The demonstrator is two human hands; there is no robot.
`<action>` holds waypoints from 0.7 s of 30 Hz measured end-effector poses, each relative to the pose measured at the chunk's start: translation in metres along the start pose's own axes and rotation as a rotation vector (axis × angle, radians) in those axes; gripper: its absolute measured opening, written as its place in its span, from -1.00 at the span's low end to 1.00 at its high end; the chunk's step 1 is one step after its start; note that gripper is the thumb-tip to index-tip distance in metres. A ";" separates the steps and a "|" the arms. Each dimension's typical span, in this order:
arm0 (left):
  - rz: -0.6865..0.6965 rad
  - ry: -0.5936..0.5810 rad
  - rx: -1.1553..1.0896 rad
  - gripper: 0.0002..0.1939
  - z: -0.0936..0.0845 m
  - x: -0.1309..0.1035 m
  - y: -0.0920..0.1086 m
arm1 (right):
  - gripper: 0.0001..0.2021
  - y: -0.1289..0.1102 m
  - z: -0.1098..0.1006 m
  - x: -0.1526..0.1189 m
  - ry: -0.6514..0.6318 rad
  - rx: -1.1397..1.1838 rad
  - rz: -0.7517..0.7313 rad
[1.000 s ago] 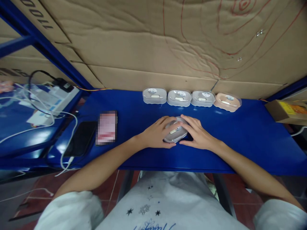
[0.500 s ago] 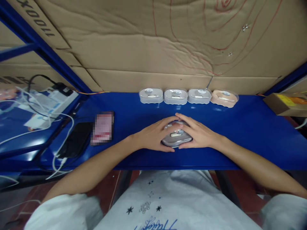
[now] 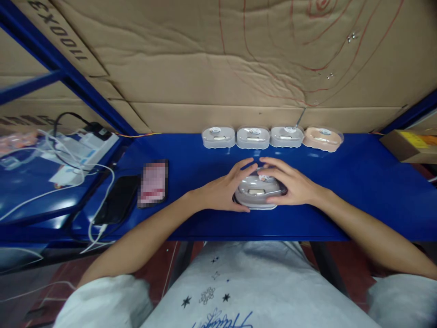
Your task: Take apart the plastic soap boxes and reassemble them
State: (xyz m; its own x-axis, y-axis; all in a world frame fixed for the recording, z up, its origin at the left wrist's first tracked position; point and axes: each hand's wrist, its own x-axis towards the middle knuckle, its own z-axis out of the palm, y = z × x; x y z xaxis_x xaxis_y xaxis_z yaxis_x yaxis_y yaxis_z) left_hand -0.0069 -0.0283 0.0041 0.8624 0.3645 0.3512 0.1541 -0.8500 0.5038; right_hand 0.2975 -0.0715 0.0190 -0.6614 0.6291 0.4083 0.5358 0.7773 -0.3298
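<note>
A grey oval container [image 3: 256, 192] with a clear, shiny lid and a round label rests on the blue table in front of me. My left hand [image 3: 229, 187] curves around its left side, thumb at the near edge. From the right, my right hand [image 3: 292, 183] grips it, with the thumb over the lid's near right part and the fingers at the far side. Fingertips of both hands are apart above the far edge. Beyond them stand three grey containers [image 3: 253, 137] and one peach container [image 3: 322, 138] in a row, each with a clear lid.
To the left lie a phone with a blurred screen [image 3: 153, 183], a black phone [image 3: 118, 199] on a white cable, and a white power strip [image 3: 85, 155]. A cardboard box [image 3: 406, 146] sits at the far right. A cardboard wall [image 3: 177, 77] rises behind the table [image 3: 358, 182].
The hands have moved apart at the fingertips, which were overlapping over the lid. More of the container shows now. The whole view has shifted slightly.
</note>
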 end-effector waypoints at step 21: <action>-0.512 0.149 0.763 -0.39 -0.090 -0.049 0.008 | -0.29 0.051 0.021 -0.007 0.038 -0.269 0.466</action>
State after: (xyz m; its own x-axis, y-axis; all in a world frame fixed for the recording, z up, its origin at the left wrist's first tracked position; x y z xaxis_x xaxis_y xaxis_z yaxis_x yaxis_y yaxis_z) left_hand -0.0914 -0.0184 0.0620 0.5393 0.7640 0.3542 0.8195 -0.5730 -0.0119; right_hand 0.3184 -0.0367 -0.0187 -0.3053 0.9028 0.3028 0.8867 0.3855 -0.2553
